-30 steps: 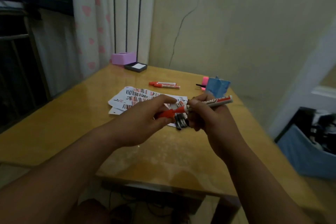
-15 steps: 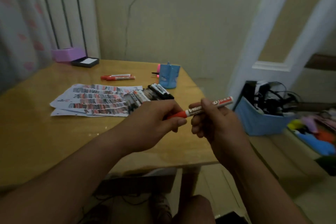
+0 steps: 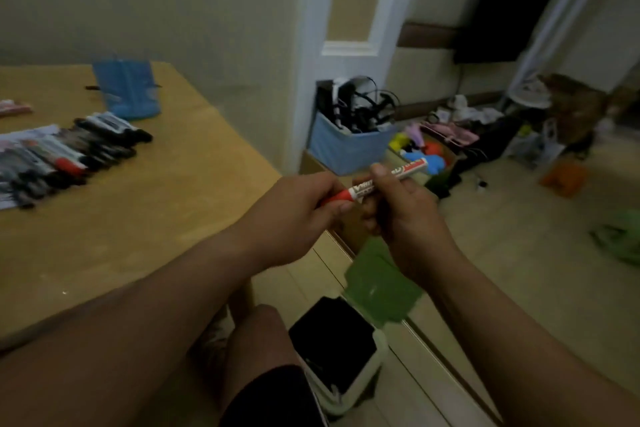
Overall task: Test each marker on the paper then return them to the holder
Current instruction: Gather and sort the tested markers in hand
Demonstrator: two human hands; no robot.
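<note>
left hand (image 3: 298,215), right hand (image 3: 405,208), red marker (image 3: 372,184)

Both my forearms (image 3: 156,305) run bare, right down to my left hand (image 3: 294,215) and right hand (image 3: 405,215). Below the table (image 3: 138,218) corner, there's my knee (image 3: 263,326), bare too, with the black hem of my shorts (image 3: 273,399) crossing the thigh.

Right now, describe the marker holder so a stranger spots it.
Find the wooden table on the left; look to its far edge by the wall. The holder stands beyond the row of markers, the only blue, upright thing there.
</note>
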